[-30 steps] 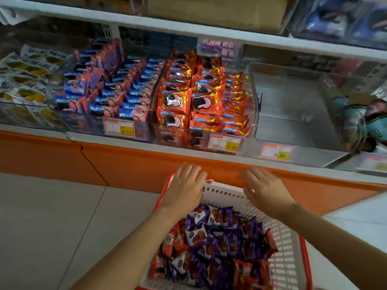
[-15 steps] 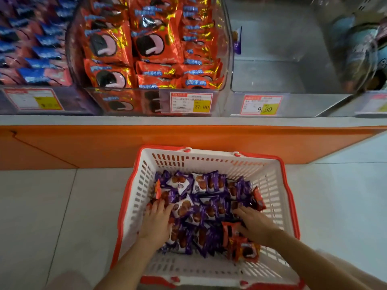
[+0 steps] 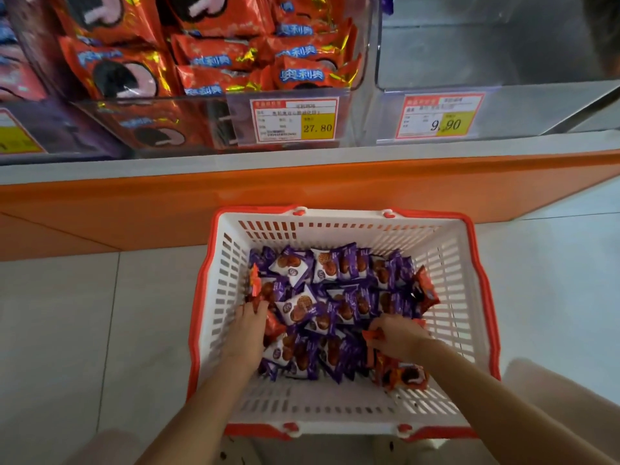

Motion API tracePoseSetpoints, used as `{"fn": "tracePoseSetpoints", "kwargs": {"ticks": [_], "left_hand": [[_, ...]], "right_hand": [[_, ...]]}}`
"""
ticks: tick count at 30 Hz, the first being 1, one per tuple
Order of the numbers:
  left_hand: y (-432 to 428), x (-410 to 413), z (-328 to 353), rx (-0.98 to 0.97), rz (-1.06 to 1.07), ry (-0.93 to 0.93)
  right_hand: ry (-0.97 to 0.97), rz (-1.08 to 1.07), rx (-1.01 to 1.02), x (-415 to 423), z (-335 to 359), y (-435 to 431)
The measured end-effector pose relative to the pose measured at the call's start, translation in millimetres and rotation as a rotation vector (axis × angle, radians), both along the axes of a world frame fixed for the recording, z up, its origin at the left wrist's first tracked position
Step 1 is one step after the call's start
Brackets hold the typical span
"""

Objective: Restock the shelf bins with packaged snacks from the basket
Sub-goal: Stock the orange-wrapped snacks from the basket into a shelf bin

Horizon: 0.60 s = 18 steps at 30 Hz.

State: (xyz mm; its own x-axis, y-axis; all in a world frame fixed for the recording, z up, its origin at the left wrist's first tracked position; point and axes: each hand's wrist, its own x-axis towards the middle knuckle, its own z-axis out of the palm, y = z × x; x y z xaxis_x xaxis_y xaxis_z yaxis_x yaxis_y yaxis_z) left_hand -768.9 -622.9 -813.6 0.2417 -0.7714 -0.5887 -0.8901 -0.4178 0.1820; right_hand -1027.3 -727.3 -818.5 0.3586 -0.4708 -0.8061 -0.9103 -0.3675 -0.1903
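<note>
A white basket with an orange-red rim (image 3: 349, 211) stands on the floor below the shelf. It holds a heap of purple snack packs (image 3: 339, 297) and a few orange packs (image 3: 424, 290) along its sides. My left hand (image 3: 246, 333) lies with straight fingers on the packs at the basket's left side. My right hand (image 3: 399, 335) is curled over the pile at the right and pinches an orange pack (image 3: 372, 334). Above, a clear bin full of orange packs (image 3: 214, 62) sits beside an empty clear bin (image 3: 486, 55).
Price tags reading 27.80 (image 3: 295, 120) and 9.90 (image 3: 439, 115) hang on the bin fronts. An orange plinth (image 3: 134, 209) runs under the shelf edge, just behind the basket. Pale floor tiles (image 3: 84, 330) surround the basket. More orange packs (image 3: 402, 374) lie under my right wrist.
A second ago both hands were at the basket's far rim; they went down into the packs. My view has come closer, and my right hand has curled onto an orange pack.
</note>
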Motion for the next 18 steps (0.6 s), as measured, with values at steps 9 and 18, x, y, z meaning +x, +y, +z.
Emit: {"fn": "tracePoseSetpoints", "kwargs": {"ticks": [9, 18], "left_hand": [[-2, 4, 28, -0.120, -0.235, -0.119], [-15, -2, 65, -0.349, -0.079, 0.097]], "right_hand": [[-0.069, 0.004, -0.133, -3, 20, -9], [-0.368, -0.160, -0.236, 24, 81, -29]]}}
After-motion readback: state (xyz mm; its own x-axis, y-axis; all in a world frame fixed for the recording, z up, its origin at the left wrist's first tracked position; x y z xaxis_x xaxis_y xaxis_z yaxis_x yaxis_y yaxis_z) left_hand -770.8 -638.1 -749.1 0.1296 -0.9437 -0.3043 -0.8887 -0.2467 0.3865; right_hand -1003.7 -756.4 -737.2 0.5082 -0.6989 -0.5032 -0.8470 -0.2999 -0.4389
